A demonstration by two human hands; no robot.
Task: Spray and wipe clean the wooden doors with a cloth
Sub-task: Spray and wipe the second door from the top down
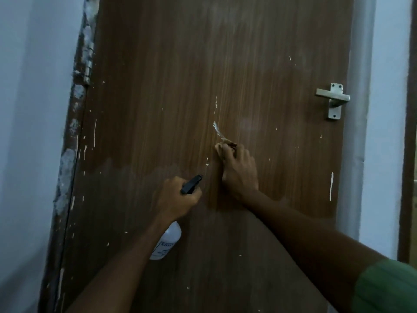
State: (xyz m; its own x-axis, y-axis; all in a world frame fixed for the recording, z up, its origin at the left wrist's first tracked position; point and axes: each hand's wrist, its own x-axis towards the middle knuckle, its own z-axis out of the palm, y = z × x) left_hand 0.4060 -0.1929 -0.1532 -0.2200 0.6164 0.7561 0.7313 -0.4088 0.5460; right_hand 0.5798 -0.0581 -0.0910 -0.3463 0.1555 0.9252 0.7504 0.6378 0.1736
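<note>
A brown wooden door (180, 86) fills the view, flecked with white paint drips and streaks. My right hand (239, 170) grips a small bunched cloth (226, 146) and presses it against the door near the middle, just below a white smear. My left hand (178, 197) grips a spray bottle (167, 242) lower and to the left. The bottle's black nozzle points up and right at the door, and its clear white body hangs below my wrist.
A metal lever handle (334, 100) sits at the door's right edge. A hinge (89, 71) and a paint-spattered frame run down the left side. Pale walls (27, 132) flank the door on both sides.
</note>
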